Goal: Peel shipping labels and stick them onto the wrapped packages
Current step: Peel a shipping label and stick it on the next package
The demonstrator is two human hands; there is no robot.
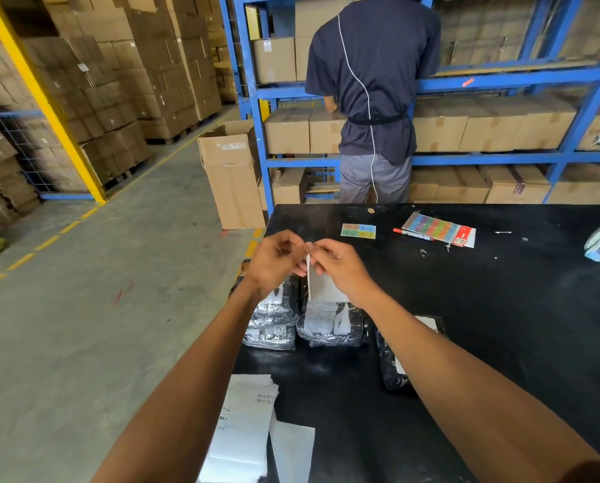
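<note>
- A shipping label (321, 284) is pinched at its top edge by both hands, raised above the tabletop (500, 308); left hand (274, 261) and right hand (340, 268) are set close together, fingertips curled onto the sheet.
- The label is seen hanging down, nearly edge-on, below the fingertips.
- Directly beneath the hands, two wrapped packages (329, 325) in shiny film are laid side by side; white labels are seen on both.
- A third dark package (394, 360) is partly covered by the right forearm.
- Nearer than the hands, by the left forearm, a stack of label sheets (246, 423) is laid at the tabletop edge.
- Beyond the hands, a coloured card (358, 231), a marker (413, 234) and a sticker pack (437, 229) are laid.
- Further off, a person (375, 99) is stood facing blue shelving (500, 83).
</note>
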